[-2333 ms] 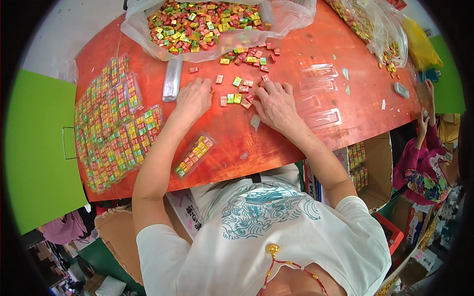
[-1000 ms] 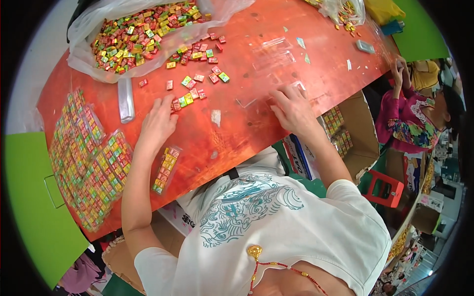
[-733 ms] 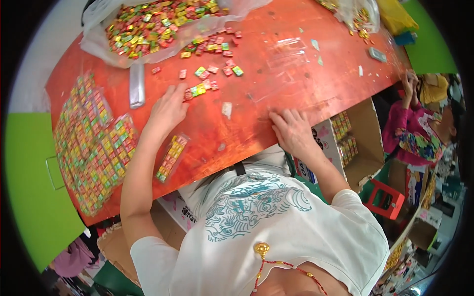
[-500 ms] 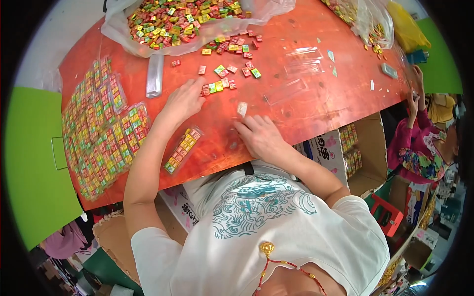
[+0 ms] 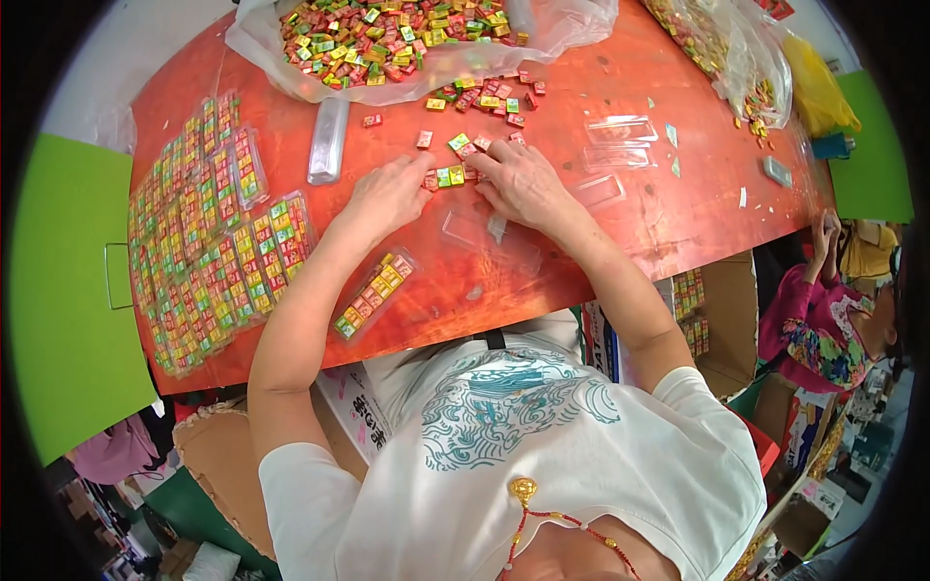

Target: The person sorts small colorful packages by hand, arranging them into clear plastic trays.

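A short row of small red, green and yellow boxes [image 5: 450,176] lies on the red table between my hands. My left hand [image 5: 389,198] closes its fingertips on the left end of this row. At the right end, my right hand [image 5: 525,186] is closed with thumb and fingers, covering the last boxes. Just nearer to me lies a clear plastic tray [image 5: 455,230], with a pale scrap [image 5: 497,229] at its middle. A tray filled with small boxes [image 5: 376,295] rests below my left forearm. Loose small boxes [image 5: 457,142] are scattered just beyond my hands.
A large clear bag [image 5: 387,94] heaped with small boxes stands at the back. Nested clear trays [image 5: 328,140] lie left of my hands, filled trays [image 5: 218,242] farther left. More clear trays [image 5: 620,129] lie right. Another person [image 5: 823,310] sits at the right edge.
My right hand has moved forward from the table's near side to the right end of the row. A clear tray now shows where that hand was. My left hand stays at the row's left end.
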Available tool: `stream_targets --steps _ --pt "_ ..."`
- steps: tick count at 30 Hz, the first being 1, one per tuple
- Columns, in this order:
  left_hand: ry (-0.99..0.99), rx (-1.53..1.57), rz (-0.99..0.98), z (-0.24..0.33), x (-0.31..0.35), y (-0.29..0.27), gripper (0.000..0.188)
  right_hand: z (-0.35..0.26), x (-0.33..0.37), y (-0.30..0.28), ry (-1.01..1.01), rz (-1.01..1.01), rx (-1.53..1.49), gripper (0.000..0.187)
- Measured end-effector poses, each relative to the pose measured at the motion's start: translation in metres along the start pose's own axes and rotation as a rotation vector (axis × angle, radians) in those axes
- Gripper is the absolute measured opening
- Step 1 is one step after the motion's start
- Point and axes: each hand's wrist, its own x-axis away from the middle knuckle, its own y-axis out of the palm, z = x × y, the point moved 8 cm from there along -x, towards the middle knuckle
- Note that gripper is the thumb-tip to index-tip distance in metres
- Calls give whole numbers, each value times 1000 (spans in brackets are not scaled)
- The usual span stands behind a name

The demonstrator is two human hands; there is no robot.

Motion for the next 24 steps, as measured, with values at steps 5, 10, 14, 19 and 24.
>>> stream_targets --steps 5,10,14,19,24 --pt "-41 -27 -22 3 -1 0 39 1 -3 5 16 -29 -25 33" --pt "-21 -35 -15 7 -1 0 33 -6 -3 -1 1 44 72 28" --pt "28 -16 21 9 -2 -1 31 -6 0 8 32 9 76 23" --pt "29 -10 42 5 -6 -2 31 -5 0 9 122 43 24 18" --pt "125 20 120 26 8 -16 24 -14 18 -16 151 111 -15 18"
